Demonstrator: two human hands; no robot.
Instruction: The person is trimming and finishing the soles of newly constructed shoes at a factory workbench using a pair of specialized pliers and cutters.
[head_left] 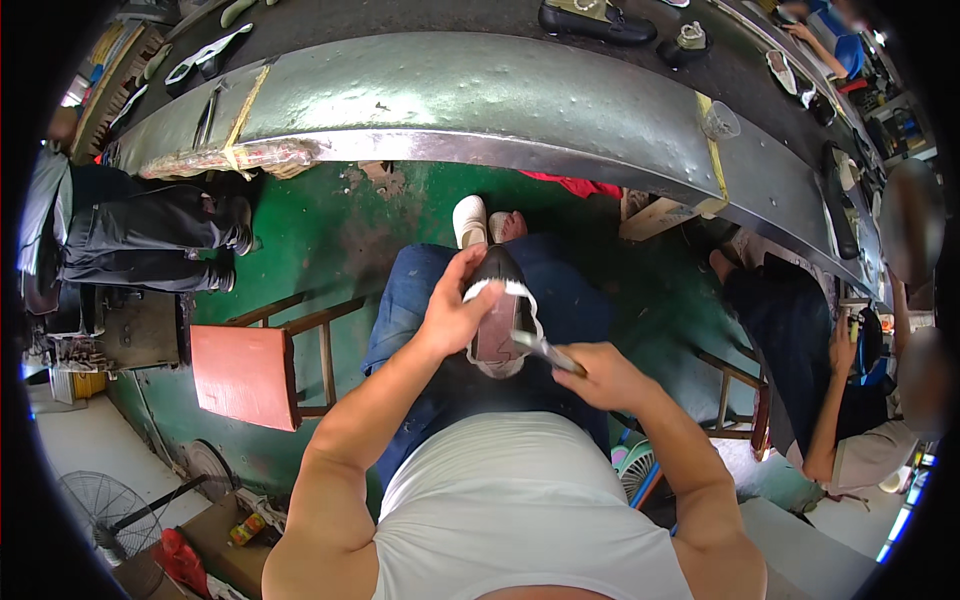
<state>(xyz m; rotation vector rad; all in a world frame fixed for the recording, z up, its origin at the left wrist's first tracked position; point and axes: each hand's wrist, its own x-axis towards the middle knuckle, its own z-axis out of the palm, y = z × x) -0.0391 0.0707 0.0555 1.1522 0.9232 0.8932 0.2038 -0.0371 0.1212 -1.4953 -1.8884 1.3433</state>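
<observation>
Over my lap lies a half-made shoe (495, 335) with its underside up. It has a black toe, a reddish-brown insole board and a ragged white lining edge around it. My left hand (455, 308) grips the shoe at its left side near the toe, thumb over the edge. In the fist of my right hand (605, 378) is a grey metal hand tool (541, 349). The tool's tip is over the right side of the insole. Blur hides whether it is a hammer or pincers, and whether it touches the shoe.
A metal-edged bench (420, 95) curves across the front, with black shoes (597, 22) on its dark top. A stool (245, 375) stands at my left. People sit or stand on both sides, one (800, 330) close at right. A fan (110, 520) is at lower left.
</observation>
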